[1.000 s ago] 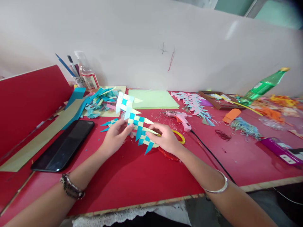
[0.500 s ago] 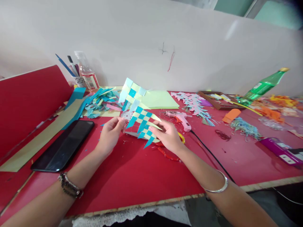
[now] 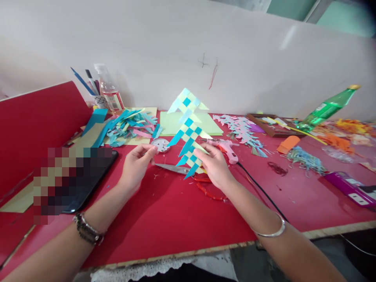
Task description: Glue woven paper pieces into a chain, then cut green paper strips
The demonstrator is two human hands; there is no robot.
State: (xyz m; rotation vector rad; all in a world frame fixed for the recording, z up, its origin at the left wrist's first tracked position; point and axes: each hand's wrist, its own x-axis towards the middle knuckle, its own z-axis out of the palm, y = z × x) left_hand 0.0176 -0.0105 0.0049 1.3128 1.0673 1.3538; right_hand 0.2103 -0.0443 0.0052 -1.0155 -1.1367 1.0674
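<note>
Right hand (image 3: 216, 166) raised over the red table (image 3: 164, 223), wrist bent, fingers pinching the woven paper strip (image 3: 188, 131) at its lower part, strip standing upright, left hand (image 3: 135, 166) just left of the strip, fingertips closed, holding nothing visible, scissors (image 3: 173, 168) under the strip, glue gun (image 3: 225, 148) behind.

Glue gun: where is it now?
Head view: the pink glue gun lies on the red table, just right of the right hand.
</note>
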